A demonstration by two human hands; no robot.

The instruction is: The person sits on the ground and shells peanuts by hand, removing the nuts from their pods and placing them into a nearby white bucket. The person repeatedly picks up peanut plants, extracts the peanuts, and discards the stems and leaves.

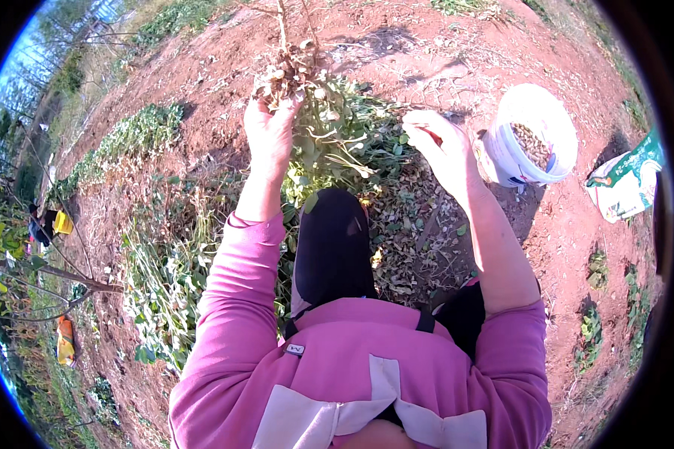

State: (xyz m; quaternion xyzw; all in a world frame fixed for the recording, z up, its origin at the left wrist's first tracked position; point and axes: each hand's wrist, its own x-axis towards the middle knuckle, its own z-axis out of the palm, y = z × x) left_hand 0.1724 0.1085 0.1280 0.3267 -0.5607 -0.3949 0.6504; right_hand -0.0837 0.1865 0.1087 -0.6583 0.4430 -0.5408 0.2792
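My left hand (269, 129) grips a peanut plant by its root end, where a clump of roots and peanut pods (285, 76) sticks up above the fingers. Its leafy stems (320, 151) hang down by my wrist. To the right, my right hand (435, 143) is raised with curled fingers, apart from the plant; whether something small is inside them is hidden. Just beyond it, a white plastic bucket (500, 151) stands tilted in view, with picked peanuts (531, 146) inside.
Pulled peanut plants (163, 286) lie heaped at the left. A green and white printed sack (623, 191) sits on the reddish soil at the far right. Bare branches (90, 285) reach in from the left. A person (38, 224) beside a yellow bucket (63, 223) is farther off.
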